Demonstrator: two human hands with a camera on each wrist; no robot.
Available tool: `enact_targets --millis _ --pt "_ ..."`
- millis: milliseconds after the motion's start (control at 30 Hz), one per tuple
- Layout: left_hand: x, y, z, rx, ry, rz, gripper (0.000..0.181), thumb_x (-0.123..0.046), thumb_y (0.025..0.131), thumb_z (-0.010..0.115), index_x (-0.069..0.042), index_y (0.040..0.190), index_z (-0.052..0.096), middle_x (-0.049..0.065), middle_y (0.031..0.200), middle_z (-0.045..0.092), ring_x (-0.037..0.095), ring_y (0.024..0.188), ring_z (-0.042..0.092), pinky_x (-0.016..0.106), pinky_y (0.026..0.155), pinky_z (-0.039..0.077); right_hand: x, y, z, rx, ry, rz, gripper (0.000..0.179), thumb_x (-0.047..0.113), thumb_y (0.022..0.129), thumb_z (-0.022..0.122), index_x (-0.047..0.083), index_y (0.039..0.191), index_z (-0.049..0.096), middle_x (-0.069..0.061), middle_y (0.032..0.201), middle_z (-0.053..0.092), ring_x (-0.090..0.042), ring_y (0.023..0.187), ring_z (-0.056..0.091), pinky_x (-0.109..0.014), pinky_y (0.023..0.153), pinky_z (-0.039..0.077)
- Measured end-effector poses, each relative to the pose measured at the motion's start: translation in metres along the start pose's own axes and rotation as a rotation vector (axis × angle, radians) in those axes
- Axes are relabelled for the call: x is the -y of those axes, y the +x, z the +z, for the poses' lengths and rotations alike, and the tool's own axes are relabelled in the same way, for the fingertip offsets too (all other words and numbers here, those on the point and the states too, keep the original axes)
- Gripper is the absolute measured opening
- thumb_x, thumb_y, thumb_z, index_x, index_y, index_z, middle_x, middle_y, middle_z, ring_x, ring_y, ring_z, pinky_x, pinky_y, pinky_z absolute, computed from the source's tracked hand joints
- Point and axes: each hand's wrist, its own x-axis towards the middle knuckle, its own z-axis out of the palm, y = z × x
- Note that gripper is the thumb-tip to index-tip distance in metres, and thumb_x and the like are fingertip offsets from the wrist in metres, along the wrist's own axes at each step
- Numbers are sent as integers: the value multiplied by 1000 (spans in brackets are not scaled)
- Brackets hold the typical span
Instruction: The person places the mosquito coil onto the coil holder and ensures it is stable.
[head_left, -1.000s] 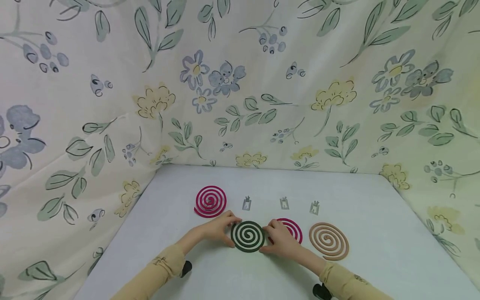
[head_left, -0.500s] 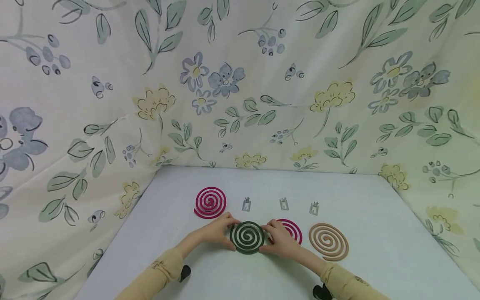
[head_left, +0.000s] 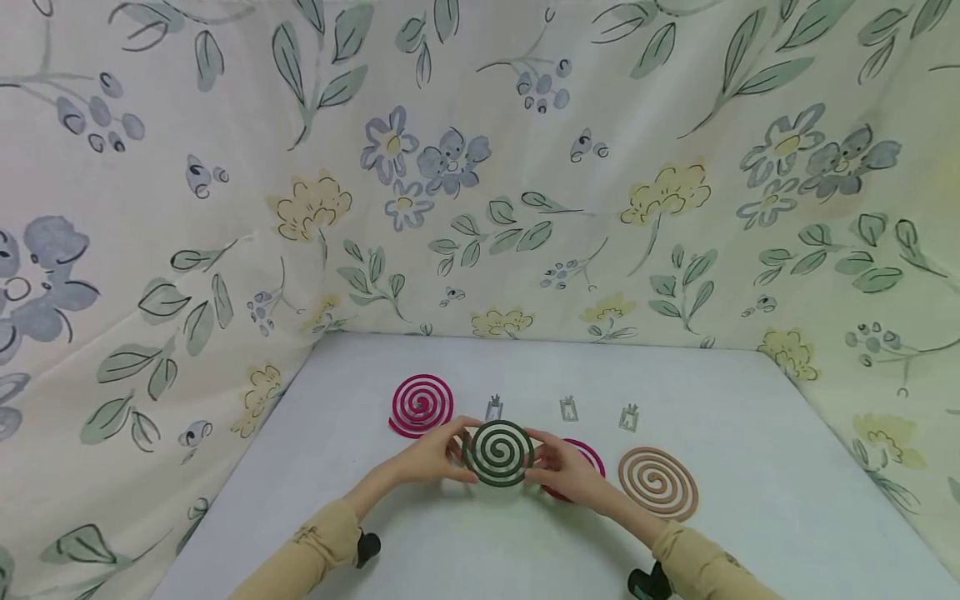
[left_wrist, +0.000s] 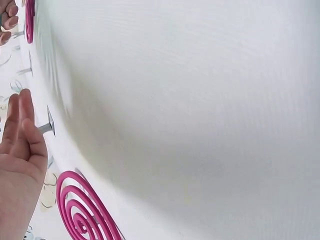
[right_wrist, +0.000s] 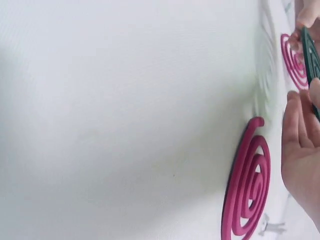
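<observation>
A dark green mosquito coil [head_left: 499, 451] is held up off the table between both hands, its flat face tilted toward me. My left hand [head_left: 433, 454] pinches its left edge between thumb and fingers, and my right hand [head_left: 572, 477] pinches the right edge. In the right wrist view the green coil [right_wrist: 308, 55] appears nearly edge-on between both hands. One pink coil [head_left: 594, 456] lies on the table, partly hidden by my right hand. Just behind the raised coil stands a small metal coil holder [head_left: 494, 407].
Two more metal holders stand in the row: one holder [head_left: 569, 408] at middle, another holder [head_left: 629, 417] to its right. A second pink coil [head_left: 422, 406] lies back left, and a brown coil [head_left: 660, 492] at right. Floral cloth [head_left: 480, 250] surrounds the white table [head_left: 765, 467].
Both hands have lifted the green coil from the tabletop and moved it slightly away from me, tilting its face up toward the camera. The other coils and the holders stay put.
</observation>
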Motion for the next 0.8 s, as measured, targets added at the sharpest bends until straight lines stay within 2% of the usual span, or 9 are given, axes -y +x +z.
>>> enact_targets --millis 67,167,300,400,500,667,800 --pt "-1 0 0 -23 -21 13 79 -23 72 83 -22 138 41 -1 101 58 13 79 60 24 72 50 2 -1 -1 -1 115 36 66 10 88 66 6 145 35 -13 98 63 -19 85 64 -20 73 53" --pt "-4 1 0 -52 -77 21 79 -20 73 82 -21 140 39 1 94 60 10 74 59 22 68 50 5 1 -3 -2 214 66 67 9 89 64 9 147 30 -13 97 62 -27 89 66 -27 77 55" --pt "-9 3 -3 -83 -153 27 79 -14 75 80 -16 142 38 7 89 62 8 71 56 20 63 47 9 5 -6 -16 299 74 68 10 91 61 9 149 25 -10 99 62 -19 90 65 -37 84 54" --pt "-13 5 -5 -109 -208 31 80 -10 77 78 -13 144 36 11 89 63 7 71 54 19 63 46 15 9 -6 -64 361 99 67 11 92 60 7 148 24 -9 104 63 -10 90 64 -42 89 52" --pt "-16 7 -6 -142 -281 25 84 -8 76 77 -11 146 31 13 95 62 7 72 53 18 65 45 18 12 -5 -136 405 127 63 12 92 61 6 144 27 -6 107 64 -5 90 64 -38 91 52" --pt "-21 10 -3 -225 -409 -3 88 -4 77 76 -8 145 21 15 100 59 6 71 51 16 65 44 21 17 -4 -232 458 136 54 8 92 59 6 140 34 1 101 66 -2 89 64 -26 86 52" --pt "-24 13 2 -321 -479 -47 81 -1 77 75 -3 140 24 18 102 59 5 74 52 15 67 43 23 21 -3 -293 492 132 51 4 92 57 7 140 38 4 97 65 -2 88 63 -24 85 52"
